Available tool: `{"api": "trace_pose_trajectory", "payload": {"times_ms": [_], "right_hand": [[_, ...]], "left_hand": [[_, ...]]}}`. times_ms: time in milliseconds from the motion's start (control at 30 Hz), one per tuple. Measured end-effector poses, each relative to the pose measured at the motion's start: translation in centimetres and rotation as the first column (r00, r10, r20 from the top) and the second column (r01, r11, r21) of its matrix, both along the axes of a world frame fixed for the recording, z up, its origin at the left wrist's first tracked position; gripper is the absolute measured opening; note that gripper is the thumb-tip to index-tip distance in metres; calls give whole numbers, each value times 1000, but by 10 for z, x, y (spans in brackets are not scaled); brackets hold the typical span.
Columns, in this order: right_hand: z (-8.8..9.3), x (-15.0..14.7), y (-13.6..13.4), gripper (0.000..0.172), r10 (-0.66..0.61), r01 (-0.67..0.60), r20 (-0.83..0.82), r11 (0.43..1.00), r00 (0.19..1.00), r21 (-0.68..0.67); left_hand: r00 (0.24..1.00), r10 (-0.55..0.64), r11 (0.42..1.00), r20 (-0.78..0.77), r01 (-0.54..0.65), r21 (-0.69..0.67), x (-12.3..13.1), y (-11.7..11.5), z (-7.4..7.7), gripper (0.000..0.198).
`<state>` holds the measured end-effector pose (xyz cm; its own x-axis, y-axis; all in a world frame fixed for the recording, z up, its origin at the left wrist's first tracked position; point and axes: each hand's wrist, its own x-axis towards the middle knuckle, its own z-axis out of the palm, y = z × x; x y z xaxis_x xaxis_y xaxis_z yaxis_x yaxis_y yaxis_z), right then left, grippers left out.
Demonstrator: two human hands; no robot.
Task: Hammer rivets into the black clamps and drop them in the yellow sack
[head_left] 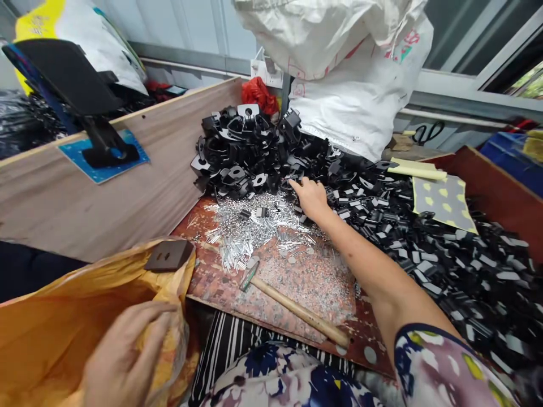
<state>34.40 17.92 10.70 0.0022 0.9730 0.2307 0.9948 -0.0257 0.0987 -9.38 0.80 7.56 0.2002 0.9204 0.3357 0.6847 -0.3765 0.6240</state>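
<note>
My right hand (313, 199) reaches to the front edge of a heap of black plastic parts (237, 144), its thumb held out to the left and apart from the fingers. The fingertips are partly hidden among the parts, and I see nothing held. Lower left, my left hand (129, 353) is over an orange-yellow sack (51, 339), slightly blurred, with its fingers loosely apart and nothing visible in them. Below the right hand lie loose silver metal pins (241, 232), with two small black parts on top. A hammer (297, 308) with a wooden handle rests on the worn red tabletop (203, 282).
Smaller black parts with grey faces (428, 260) spread across the right side. A brown block (169, 255) sits at the sack's edge. A wooden board (169, 152) borders the left, with a black stand (102, 141) on it. A large white sack (352, 102) stands behind.
</note>
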Motion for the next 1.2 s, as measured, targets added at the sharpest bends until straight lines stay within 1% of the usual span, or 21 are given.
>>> {"api": "trace_pose_trajectory", "payload": {"times_ms": [67,167,300,400,433,467,500,533,567,633,667,700,733,767,800,833,867,933,1000,1100,1200], "right_hand": [[2,12,24,43,-9,9,-4,1000,1000,-27],[1,35,29,30,-17,13,-58,998,998,-60],[2,67,-4,30,-57,57,-188,998,980,-2],[2,61,-52,29,-41,53,-329,998,943,29],[1,51,-70,28,13,-8,-419,1000,908,13],[1,38,-88,26,98,-121,-550,993,829,-6],[1,22,-106,25,185,-283,-682,959,708,-34],[2,6,-121,26,247,-450,-772,891,586,-56],[3,-10,-133,29,281,-581,-818,810,502,-78],[5,-30,-145,33,308,-713,-845,692,437,-116],[7,-33,-144,36,304,-723,-838,676,453,-146],[8,-31,-137,40,286,-702,-825,690,487,-176],[10,-24,-125,43,252,-650,-803,731,541,-208],[11,-14,-109,44,196,-549,-762,801,617,-239],[12,-1,-90,44,129,-424,-716,870,686,-250],[12,12,-69,39,31,-235,-641,943,767,-235],[11,25,-49,38,-80,-39,-558,979,826,-198],[6,43,-13,38,-227,173,-463,972,856,-157],[-4,49,11,36,-312,278,-398,950,863,-141],[-20,43,25,37,-339,319,-345,941,875,-115],[-29,35,23,33,-286,276,-348,958,893,-79]], "left_hand": [[990,-139,989,39,141,-43,36,-2,3,17],[961,-252,954,114,267,-140,66,-2,3,22],[926,-295,867,234,362,-341,78,4,-12,32],[904,-187,824,385,358,-439,92,12,-24,25],[886,-121,820,449,344,-457,100,15,-26,29],[857,-55,818,512,333,-469,108,18,-26,40],[822,-7,815,569,334,-473,116,21,-24,52],[788,7,806,615,360,-471,123,23,-22,59],[759,-8,783,651,409,-468,130,26,-18,62],[713,-54,693,699,531,-488,138,28,-13,52],[698,-58,640,714,574,-510,140,28,-12,45],[691,-41,600,722,595,-535,141,27,-12,40],[689,-7,579,725,594,-559,140,26,-14,37],[686,33,574,727,582,-576,139,24,-17,35],[677,71,574,732,573,-585,137,21,-20,34],[660,108,572,743,570,-590,136,19,-24,35],[637,150,563,756,574,-595,134,16,-27,36],[593,235,534,770,583,-612,131,11,-30,40],[595,300,527,746,549,-649,129,7,-29,42],[667,309,543,678,462,-701,127,5,-26,44],[712,305,542,633,416,-730,126,5,-23,49]]}}
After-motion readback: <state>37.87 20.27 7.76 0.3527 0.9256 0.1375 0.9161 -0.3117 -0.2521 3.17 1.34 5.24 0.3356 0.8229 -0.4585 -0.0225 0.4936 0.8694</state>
